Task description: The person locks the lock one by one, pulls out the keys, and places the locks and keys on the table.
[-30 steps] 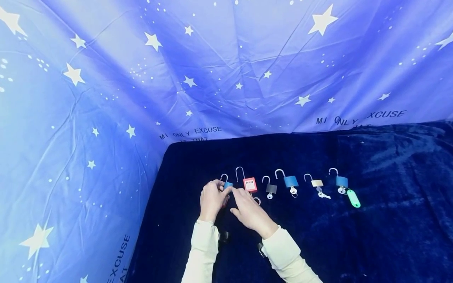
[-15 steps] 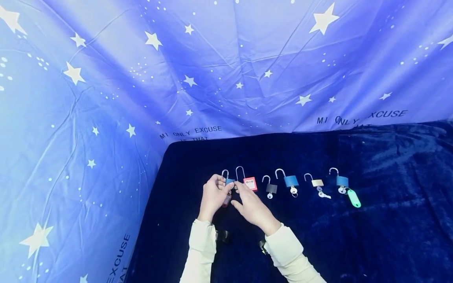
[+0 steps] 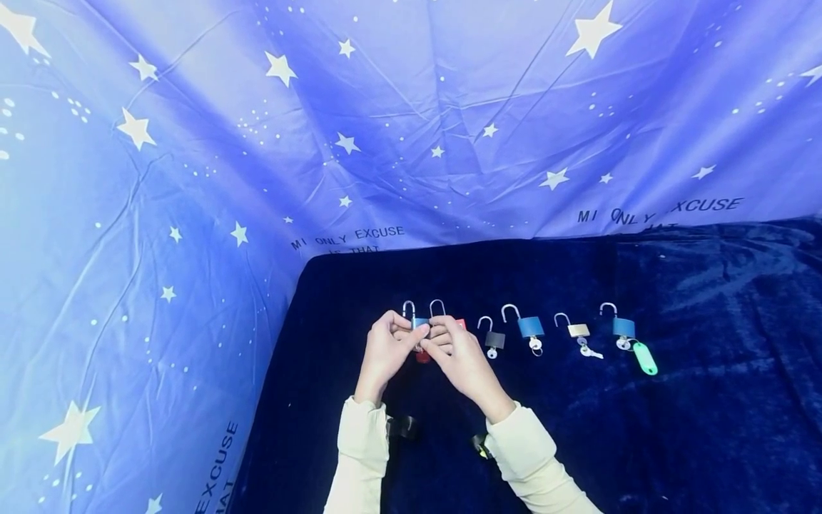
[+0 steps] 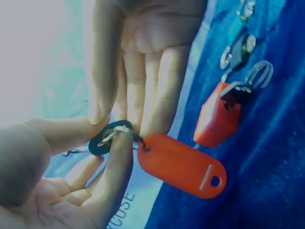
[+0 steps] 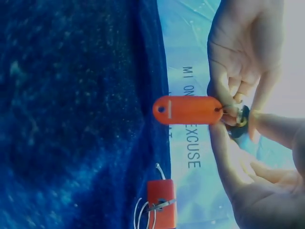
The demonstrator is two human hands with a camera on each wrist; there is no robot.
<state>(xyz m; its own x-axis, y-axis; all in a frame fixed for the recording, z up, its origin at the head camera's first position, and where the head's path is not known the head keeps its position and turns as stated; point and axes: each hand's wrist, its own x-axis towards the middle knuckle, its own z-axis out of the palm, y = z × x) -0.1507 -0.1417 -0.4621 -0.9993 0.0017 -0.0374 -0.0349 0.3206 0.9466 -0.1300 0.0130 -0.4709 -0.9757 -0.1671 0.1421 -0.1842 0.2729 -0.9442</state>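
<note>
Two bare hands meet over a table covered in dark blue plush cloth (image 3: 706,428). The left hand (image 3: 385,353) pinches a small blue padlock (image 3: 420,323) between thumb and fingers. The padlock is at the left end of a row of padlocks, its metal shackle (image 3: 409,307) pointing away from the person. The right hand (image 3: 465,360) comes in from the other side, fingers bent, its thumb and forefinger also pinching the padlock's near end; exactly where the fingertips press is hard to tell. An orange-red key tag (image 4: 181,167) hangs from a ring at that end, below the fingers.

Just beyond the right hand, and partly hidden by it in the head view, is a red padlock (image 4: 217,117) with a key and rings at its base. Farther right along the row lie a black padlock (image 3: 494,340), a second blue padlock (image 3: 531,328), a brass-coloured padlock (image 3: 579,330) and a third blue padlock (image 3: 623,328). These four have raised shackles and keys at their near ends; the last also carries a bright green tag (image 3: 645,359).

The person wears pale sleeves (image 3: 526,442). Behind the table hangs a blue-violet curtain (image 3: 411,93) printed with white stars and black lettering.
</note>
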